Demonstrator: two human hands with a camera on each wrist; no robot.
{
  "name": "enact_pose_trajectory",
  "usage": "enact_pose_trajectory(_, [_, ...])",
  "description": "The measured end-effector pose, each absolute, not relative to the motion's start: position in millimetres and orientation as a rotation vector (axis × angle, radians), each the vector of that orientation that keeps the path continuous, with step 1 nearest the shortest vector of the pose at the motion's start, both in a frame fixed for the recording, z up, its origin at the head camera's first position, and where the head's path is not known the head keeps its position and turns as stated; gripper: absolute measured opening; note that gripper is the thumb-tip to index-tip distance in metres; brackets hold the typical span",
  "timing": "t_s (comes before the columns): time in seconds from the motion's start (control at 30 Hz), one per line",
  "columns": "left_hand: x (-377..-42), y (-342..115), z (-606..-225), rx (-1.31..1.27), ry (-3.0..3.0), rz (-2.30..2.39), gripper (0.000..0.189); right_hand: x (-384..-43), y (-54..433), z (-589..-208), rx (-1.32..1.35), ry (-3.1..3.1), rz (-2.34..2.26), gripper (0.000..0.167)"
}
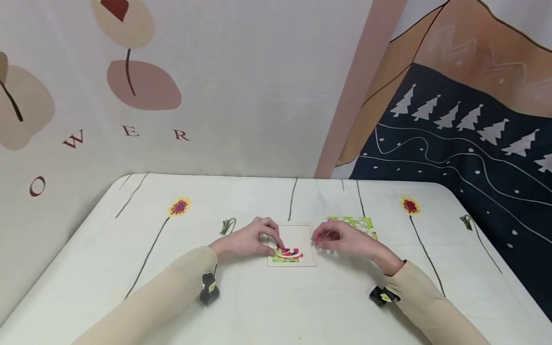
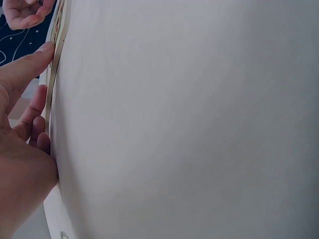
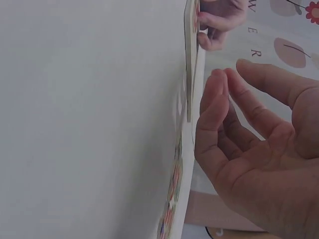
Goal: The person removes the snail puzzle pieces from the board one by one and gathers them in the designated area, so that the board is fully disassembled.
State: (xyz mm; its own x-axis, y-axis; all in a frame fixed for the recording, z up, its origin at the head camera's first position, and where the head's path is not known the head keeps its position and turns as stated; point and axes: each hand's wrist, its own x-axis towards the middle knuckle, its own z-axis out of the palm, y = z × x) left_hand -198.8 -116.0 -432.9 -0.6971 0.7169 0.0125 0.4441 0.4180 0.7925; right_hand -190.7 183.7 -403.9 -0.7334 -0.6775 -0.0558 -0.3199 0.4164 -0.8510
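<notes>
A pale square puzzle tray (image 1: 295, 236) lies flat before me, with a joined strip of colourful jigsaw pieces (image 1: 288, 257) along its lower left part. My left hand (image 1: 247, 238) rests at the tray's left side, index finger and thumb touching the pieces there. In the left wrist view its thumb (image 2: 37, 60) lies against the tray's edge. Just off the right edge hovers my right hand (image 1: 345, 239), fingers loosely bent. The right wrist view shows the thumb apart from those fingers and nothing visible between them.
More green and pink jigsaw pieces (image 1: 355, 222) lie right of the tray, partly hidden behind my right hand. The white tablecloth (image 1: 258, 306) has printed flowers. A patterned fabric backdrop (image 1: 241, 96) stands behind the table.
</notes>
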Motion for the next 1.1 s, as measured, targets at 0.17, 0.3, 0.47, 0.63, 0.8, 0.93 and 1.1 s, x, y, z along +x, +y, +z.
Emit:
enact_pose_trajectory(0.17, [-199,-115,-432,0.987,2.346,1.165,0.021,-190,173,-404,-0.862,2.282,-1.208,0.016])
enact_pose_trajectory(0.3, [-200,-115,-432,0.98,2.344,1.167,0.021,-190,165,-403,-0.884,2.261,-1.194,0.017])
enact_pose_trajectory(0.47, [-199,-115,-431,0.977,2.342,1.168,0.021,-191,157,-404,-0.889,2.231,-1.158,0.021])
enact_pose_trajectory(0.63, [-199,-115,-431,0.976,2.337,1.171,0.021,-190,152,-406,-0.833,2.238,-1.098,0.025])
enact_pose_trajectory(0.8, [-200,-116,-431,0.976,2.33,1.165,0.021,-186,148,-407,-0.852,2.259,-1.053,0.02])
enact_pose_trajectory(0.93, [-201,-116,-432,0.961,2.322,1.17,0.021,-184,144,-407,-0.877,2.269,-1.035,0.016])
enact_pose_trajectory(1.1, [-200,-115,-431,0.964,2.321,1.181,0.02,-184,141,-406,-0.879,2.26,-1.065,0.014])
